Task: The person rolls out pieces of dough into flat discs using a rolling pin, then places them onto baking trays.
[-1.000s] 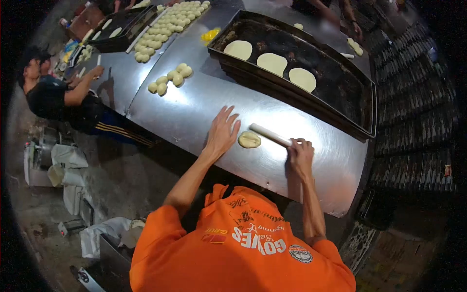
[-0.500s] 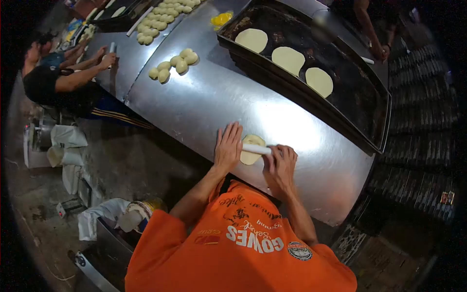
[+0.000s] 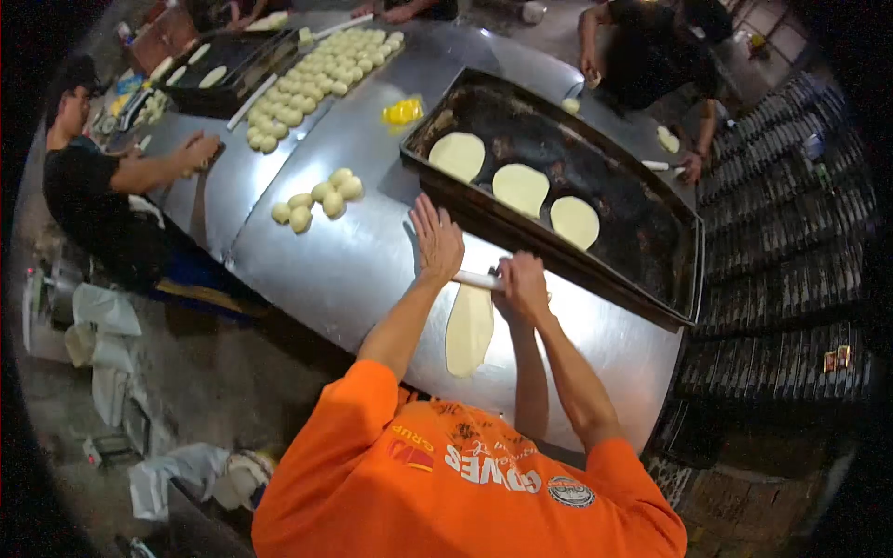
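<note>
A thin white rolling pin (image 3: 477, 279) lies across the far end of a long, flattened oval of dough (image 3: 469, 333) on the metal table. My left hand (image 3: 439, 245) rests its palm at the pin's left end, fingers stretched out towards the baking tray. Around the right end curl the fingers of my right hand (image 3: 523, 286), which hides that end of the pin. Just beyond my hands is a large dark baking tray (image 3: 642, 244), holding three flat dough rounds (image 3: 521, 190) along its near side.
Several dough balls (image 3: 317, 199) sit left on the metal table (image 3: 307, 265), with many more in rows (image 3: 321, 82) behind. Yellow fat (image 3: 403, 112) lies beside the tray. Co-workers stand at left (image 3: 102, 186) and far right (image 3: 651, 56). Stacked dark trays (image 3: 772, 214) line the right.
Both hands and the rolling pin have moved away from my body, towards the tray. The dough has gone from a small round to a long oval. The camera view has shifted.
</note>
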The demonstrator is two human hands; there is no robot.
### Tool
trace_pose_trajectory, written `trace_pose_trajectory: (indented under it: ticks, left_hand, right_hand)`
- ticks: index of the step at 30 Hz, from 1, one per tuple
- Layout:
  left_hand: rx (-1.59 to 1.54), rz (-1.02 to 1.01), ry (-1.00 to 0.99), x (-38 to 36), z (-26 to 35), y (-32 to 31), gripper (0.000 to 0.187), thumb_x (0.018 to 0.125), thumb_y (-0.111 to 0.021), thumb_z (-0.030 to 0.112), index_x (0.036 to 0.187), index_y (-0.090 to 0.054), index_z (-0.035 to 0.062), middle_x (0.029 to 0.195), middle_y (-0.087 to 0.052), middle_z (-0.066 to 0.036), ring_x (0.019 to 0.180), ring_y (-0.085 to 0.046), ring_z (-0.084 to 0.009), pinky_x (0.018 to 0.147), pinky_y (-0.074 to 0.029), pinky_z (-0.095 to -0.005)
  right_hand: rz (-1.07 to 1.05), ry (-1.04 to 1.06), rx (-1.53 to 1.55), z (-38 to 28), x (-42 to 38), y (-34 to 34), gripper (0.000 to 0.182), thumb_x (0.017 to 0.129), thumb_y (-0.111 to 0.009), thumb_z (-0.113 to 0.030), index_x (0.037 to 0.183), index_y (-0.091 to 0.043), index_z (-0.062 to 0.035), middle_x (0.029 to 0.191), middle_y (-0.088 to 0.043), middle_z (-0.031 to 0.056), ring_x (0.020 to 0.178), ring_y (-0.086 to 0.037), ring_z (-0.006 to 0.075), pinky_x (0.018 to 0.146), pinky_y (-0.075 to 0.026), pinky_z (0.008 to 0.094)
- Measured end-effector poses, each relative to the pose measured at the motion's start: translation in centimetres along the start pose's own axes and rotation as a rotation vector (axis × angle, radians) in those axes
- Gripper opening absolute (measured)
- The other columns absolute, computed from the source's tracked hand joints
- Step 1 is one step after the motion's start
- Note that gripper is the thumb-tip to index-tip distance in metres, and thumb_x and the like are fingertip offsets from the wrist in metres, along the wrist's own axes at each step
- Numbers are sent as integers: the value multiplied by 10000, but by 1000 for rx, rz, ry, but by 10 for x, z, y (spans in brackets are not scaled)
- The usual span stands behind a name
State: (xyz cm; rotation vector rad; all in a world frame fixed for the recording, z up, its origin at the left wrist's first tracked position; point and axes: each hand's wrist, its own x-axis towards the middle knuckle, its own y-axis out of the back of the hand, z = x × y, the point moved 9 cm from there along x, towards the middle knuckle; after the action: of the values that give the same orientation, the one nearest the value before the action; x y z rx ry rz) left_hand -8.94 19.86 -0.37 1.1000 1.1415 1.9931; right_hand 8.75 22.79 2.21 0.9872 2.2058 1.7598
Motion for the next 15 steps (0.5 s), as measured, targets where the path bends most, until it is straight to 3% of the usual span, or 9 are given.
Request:
trace_pose_trajectory:
  ticks: [1, 2, 4, 7, 10, 15]
  left_hand:
    - [-36, 86, -12, 1, -2, 0, 462, 991, -426, 212, 1283, -463, -145, 1505, -164, -420, 1446, -129, -527, 1182, -90, -608]
    - [-19, 97, -3, 3, -4, -6, 458, 989, -432, 215, 1279, -465, -138, 1496, -206, -412, 1443, -160, -515, 1177, -99, -618]
    - [24, 19, 43, 12, -4, -13, 511, 957, -495, 225, 1328, -448, -123, 1521, -260, -347, 1457, -199, -453, 1184, -98, -598]
    - [10, 76, -3, 1, 0, 0, 529, 970, -470, 255, 1366, -434, -94, 1526, -313, -282, 1455, -243, -398, 1172, -139, -603]
    - [-42, -108, -58, -77, 3, 3, 532, 990, -430, 283, 1400, -433, -57, 1527, -341, -243, 1452, -262, -370, 1162, -165, -601]
    - [-17, -274, -125, -203, 4, 60, 531, 1018, -393, 285, 1440, -414, -38, 1543, -351, -191, 1453, -263, -373, 1165, -148, -601]
  right_hand:
    - [156, 54, 163, -9, -21, 7, 178, 840, -661, -165, 999, -670, -85, 937, -634, 141, 908, -583, 348, 768, -441, 468]
    - [156, 45, 158, -14, -35, 8, 256, 837, -669, -154, 1087, -676, -98, 981, -635, 138, 939, -578, 338, 800, -447, 464]
    - [74, -90, 141, -5, -39, 8, 261, 843, -671, -152, 1099, -677, -103, 1020, -632, 145, 974, -575, 329, 827, -449, 459]
    - [98, -138, 69, -15, -44, 26, 291, 838, -698, -171, 1115, -678, -83, 1041, -638, 138, 1011, -565, 327, 841, -433, 442]
    - [222, -164, 181, -41, -108, 23, 271, 851, -671, -166, 1112, -656, -96, 1031, -623, 138, 1023, -561, 330, 871, -410, 455]
    - [195, -263, 184, -88, -188, 24, 282, 876, -658, -181, 1147, -632, -106, 1069, -603, 116, 1052, -543, 311, 886, -387, 452]
